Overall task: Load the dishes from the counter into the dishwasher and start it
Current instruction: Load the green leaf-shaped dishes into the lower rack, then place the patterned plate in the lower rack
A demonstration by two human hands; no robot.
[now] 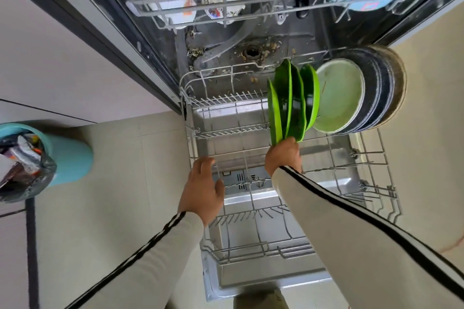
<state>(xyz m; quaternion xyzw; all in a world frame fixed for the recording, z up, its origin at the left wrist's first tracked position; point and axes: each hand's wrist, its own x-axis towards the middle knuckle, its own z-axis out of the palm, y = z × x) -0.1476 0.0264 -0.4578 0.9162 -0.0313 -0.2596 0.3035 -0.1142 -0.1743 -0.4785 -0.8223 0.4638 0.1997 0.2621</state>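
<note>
Teal waste bin (70,153) stands on the floor, far left. Left hand (203,188) lies at the left rim of the pulled-out lower rack (226,132), fingers loosely curled; whether they grasp the wire cannot be told. Right hand (283,155), the nearer one, grips the near rims of the green plates (288,105), which stand on edge in the rack just beyond it, beside a pale plate (339,95) and dark plates (384,88).
</note>
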